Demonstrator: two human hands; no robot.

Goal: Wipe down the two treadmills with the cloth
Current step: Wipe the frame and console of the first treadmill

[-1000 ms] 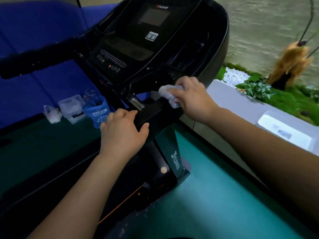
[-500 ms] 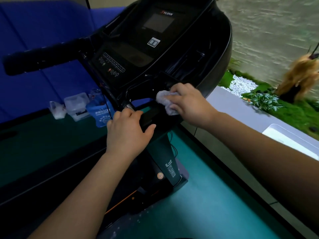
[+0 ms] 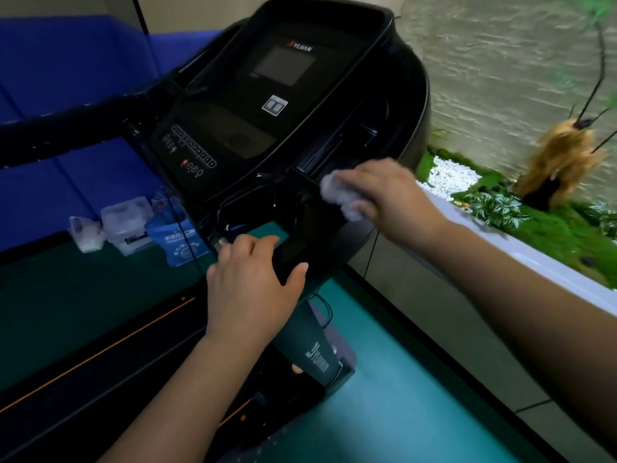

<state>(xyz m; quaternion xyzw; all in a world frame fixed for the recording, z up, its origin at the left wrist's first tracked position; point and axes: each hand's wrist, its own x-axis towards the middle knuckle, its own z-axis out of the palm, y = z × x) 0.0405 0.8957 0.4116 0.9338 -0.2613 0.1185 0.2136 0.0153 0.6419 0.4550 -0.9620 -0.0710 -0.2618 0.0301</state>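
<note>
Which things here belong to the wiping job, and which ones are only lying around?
Job: treadmill; cloth in the right hand; left hand holding the handrail.
Lying around: blue bag, clear plastic box, small white bag on the floor; plants by the wall.

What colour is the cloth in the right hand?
The cloth is whitish-grey, gripped by the right hand; head view, slightly motion-blurred.
</note>
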